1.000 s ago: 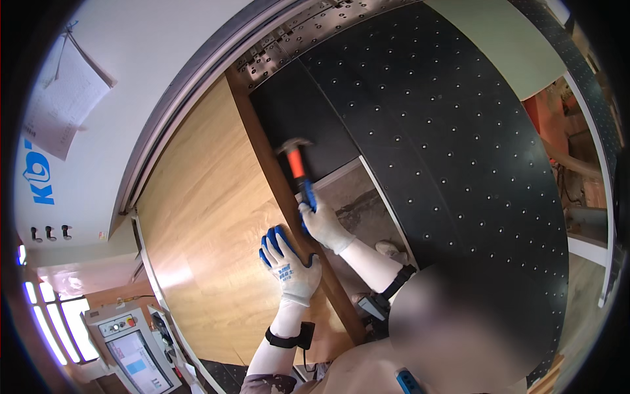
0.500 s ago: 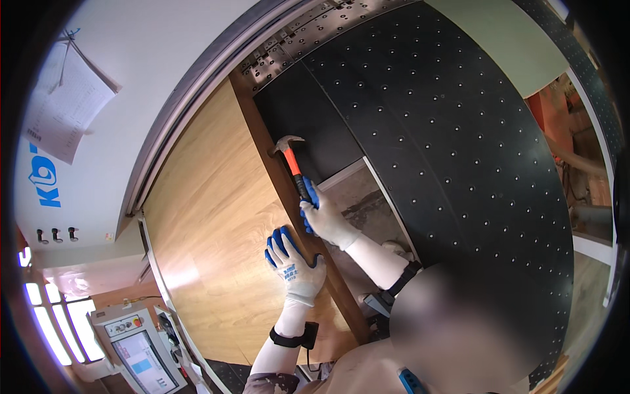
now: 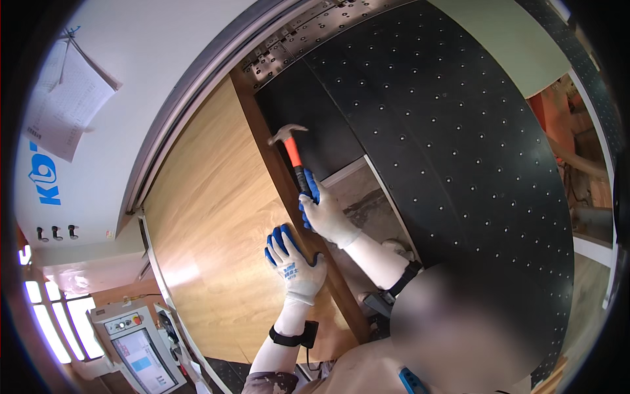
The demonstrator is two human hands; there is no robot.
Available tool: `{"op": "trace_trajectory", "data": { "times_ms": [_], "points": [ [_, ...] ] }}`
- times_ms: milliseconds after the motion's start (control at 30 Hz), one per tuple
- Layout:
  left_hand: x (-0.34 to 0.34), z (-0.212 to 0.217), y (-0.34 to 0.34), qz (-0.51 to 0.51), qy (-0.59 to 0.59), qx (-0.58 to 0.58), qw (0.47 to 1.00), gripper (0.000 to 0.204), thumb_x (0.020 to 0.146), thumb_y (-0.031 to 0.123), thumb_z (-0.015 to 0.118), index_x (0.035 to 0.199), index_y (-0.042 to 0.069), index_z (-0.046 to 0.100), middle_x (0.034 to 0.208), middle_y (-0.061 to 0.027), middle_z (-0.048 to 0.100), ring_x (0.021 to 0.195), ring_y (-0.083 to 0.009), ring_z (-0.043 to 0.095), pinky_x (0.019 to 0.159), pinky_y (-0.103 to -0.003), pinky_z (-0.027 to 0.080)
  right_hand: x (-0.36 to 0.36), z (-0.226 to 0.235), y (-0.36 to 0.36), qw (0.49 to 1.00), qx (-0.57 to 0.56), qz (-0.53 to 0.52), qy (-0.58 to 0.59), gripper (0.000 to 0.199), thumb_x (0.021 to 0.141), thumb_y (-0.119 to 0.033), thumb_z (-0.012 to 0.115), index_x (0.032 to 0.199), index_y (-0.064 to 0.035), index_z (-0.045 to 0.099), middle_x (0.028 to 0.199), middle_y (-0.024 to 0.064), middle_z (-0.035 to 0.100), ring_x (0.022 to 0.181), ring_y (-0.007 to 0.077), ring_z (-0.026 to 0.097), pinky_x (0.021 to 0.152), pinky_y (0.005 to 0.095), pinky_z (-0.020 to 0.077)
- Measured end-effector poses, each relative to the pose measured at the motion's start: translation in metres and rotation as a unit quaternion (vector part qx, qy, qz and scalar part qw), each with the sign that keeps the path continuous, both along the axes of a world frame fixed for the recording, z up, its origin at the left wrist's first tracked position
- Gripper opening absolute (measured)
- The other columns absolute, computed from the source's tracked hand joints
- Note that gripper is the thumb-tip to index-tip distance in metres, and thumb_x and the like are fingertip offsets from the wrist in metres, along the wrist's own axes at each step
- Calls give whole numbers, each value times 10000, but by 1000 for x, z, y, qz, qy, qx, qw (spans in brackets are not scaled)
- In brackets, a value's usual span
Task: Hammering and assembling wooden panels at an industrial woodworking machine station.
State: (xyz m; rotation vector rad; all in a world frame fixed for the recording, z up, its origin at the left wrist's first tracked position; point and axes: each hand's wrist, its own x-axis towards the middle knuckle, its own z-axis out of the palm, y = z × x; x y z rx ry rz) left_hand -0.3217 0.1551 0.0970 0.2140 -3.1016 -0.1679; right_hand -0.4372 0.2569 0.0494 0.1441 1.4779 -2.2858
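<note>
A claw hammer (image 3: 292,151) with an orange and black handle is gripped in my right hand (image 3: 326,213), which wears a white glove with blue fingers. Its metal head is over the brown edge strip (image 3: 266,141) of a light wooden panel (image 3: 216,223); I cannot tell whether the two touch. My left hand (image 3: 292,262), gloved alike, lies on the panel close to that edge, with fingers stretched out and thumb apart at the strip.
A black table (image 3: 433,131) dotted with small metal studs spreads on the right. Between it and the panel is a gap (image 3: 367,197) showing the floor. A white machine housing (image 3: 131,59) with hanging papers (image 3: 72,98) rises at left; a control screen (image 3: 141,361) stands lower left.
The hammer's head has moved slightly up and away from the panel's edge, its handle tilting with my right wrist. My left hand stays in place on the panel.
</note>
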Motion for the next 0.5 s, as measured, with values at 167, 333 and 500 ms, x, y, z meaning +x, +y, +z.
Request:
{"op": "trace_trajectory", "data": {
  "times_ms": [167, 333, 500],
  "points": [
    [0, 1, 2, 3, -8, 2, 1000, 1048, 693, 273, 783, 1567, 2, 274, 1554, -258, 317, 1478, -462, 229, 1223, -591, 121, -1, 0, -2, 997, 64, -20, 49, 598, 989, -123, 579, 1536, 0, 368, 912, 128, 656, 796, 235, 663, 763, 364, 562],
    [-3, 0, 9, -2, -7, 6, 1000, 1049, 692, 264, 786, 1568, 4, 269, 1555, -257, 314, 1477, -460, 231, 1223, -591, 122, 4, -21, -20, 972, 149, -92, 159, 610, 974, -114, 586, 1531, 10, 368, 948, 185, 687, 856, 319, 697, 823, 401, 561],
    [-3, 0, 8, -7, -11, 20, 1000, 1095, 696, 238, 804, 1590, 10, 214, 1570, -278, 281, 1492, -480, 186, 1235, -587, 84, -7, -17, -14, 991, 104, -57, 56, 632, 965, -168, 598, 1528, 16, 376, 1038, 283, 691, 931, 385, 709, 844, 422, 559]
  ]
}}
